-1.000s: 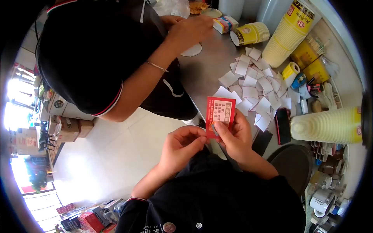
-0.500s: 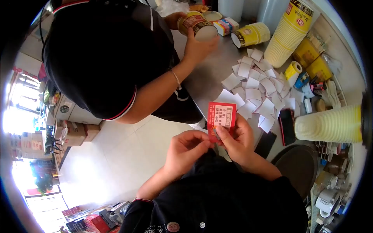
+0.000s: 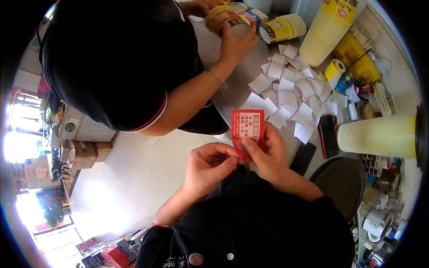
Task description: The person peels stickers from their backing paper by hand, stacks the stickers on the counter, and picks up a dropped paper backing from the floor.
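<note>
A red printed card [image 3: 249, 123] with a pale text panel stands upright in front of my body. My right hand [image 3: 267, 152] grips it from the right, thumb across its lower front and fingers behind. My left hand [image 3: 210, 167] is closed, thumb and forefinger pinched at the card's lower left corner. Just beyond the card, a loose heap of white paper pieces [image 3: 290, 85] is spread over the metal table [image 3: 243, 87].
Left of the table, a co-worker in black holds a yellow paper tub [image 3: 217, 20]. Stacked yellow cups [image 3: 328, 35] stand at the back; another cup stack [image 3: 377, 138] lies at right. A phone [image 3: 328, 136] and round dark stool [image 3: 339, 185] are on my right.
The view has shifted slightly, and the card sits a little further up and left in it. Both my hands keep hold of it. The co-worker's hand has shifted on the tub.
</note>
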A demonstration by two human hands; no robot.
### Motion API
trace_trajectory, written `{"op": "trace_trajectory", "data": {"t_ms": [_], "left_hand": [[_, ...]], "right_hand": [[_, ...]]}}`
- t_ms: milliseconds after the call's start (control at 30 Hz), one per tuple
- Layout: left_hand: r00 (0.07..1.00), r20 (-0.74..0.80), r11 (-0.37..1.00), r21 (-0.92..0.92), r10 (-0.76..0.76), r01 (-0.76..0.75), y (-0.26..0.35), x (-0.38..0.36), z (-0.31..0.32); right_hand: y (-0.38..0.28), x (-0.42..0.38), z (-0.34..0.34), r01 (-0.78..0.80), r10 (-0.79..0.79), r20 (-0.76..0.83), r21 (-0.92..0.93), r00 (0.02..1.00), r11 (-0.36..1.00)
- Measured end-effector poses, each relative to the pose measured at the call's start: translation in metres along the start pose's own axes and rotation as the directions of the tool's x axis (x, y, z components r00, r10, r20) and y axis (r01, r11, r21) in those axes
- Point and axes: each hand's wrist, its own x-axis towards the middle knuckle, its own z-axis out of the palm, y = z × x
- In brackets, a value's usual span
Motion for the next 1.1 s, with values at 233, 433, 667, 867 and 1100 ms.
{"op": "trace_trajectory", "data": {"t_ms": [233, 433, 667, 867, 1100], "left_hand": [[1.000, -0.006, 0.999, 0.032, -0.010, 0.010, 0.0001, 0.0028, -0.0017], [1.000, -0.022, 1.000, 0.002, -0.007, 0.007, -0.0013, 0.0054, -0.0026], [0.999, -0.032, 1.000, 0.010, -0.008, 0.008, -0.0009, 0.0058, -0.0030], [0.999, 0.039, 1.000, 0.007, -0.013, 0.013, -0.0023, 0.0038, -0.0090], [0.999, -0.032, 0.999, -0.030, -0.011, 0.010, -0.0019, 0.0031, -0.0027]], "right_hand": [[-0.0030, 0.0018, 0.0039, 0.000, 0.000, -0.018, 0.033, 1.000, 0.999], [-0.0006, 0.0021, 0.0020, 0.025, -0.025, 0.004, 0.007, 1.000, 1.000], [-0.0019, 0.0022, 0.0037, 0.076, -0.076, 0.002, -0.038, 0.997, 0.996], [0.0014, 0.0019, 0.0028, 0.115, -0.115, 0.005, -0.073, 0.993, 0.991], [0.0004, 0.0006, 0.0016, 0.123, -0.121, 0.022, -0.089, 0.992, 0.988]]}}
